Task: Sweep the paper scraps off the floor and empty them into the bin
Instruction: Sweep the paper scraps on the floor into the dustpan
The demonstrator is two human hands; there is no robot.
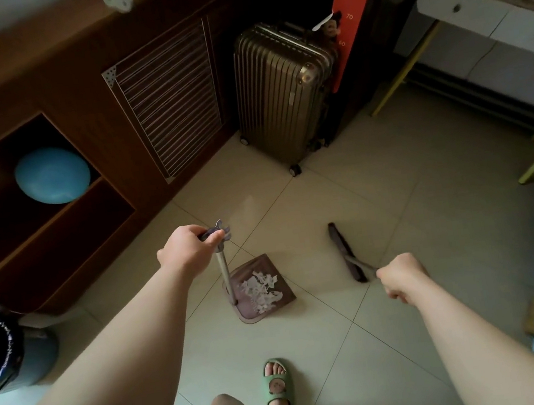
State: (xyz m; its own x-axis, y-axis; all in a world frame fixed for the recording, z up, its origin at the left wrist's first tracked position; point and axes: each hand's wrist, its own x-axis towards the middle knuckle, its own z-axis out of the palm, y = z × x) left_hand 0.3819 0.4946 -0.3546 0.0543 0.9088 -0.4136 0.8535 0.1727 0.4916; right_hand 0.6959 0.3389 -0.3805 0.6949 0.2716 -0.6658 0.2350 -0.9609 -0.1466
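Observation:
A brown dustpan (270, 267) sits on the tiled floor in the middle of the view, with white paper scraps (260, 290) piled in it. Its metal handle (224, 271) rises upright to my left hand (189, 248), which grips the top end. To the right, the dark broom head (345, 251) rests on the floor, clear of the dustpan. My right hand (401, 277) grips the broom's handle just above the head. The bin (0, 349), lined with a dark bag, stands at the far left edge.
A wooden cabinet (80, 101) with a blue ball in its open shelf runs along the left. A ribbed suitcase (280, 92) stands ahead. A white desk with yellow legs is at the right, a blue cloth at the right edge. My sandalled foot (276, 388) is below the dustpan.

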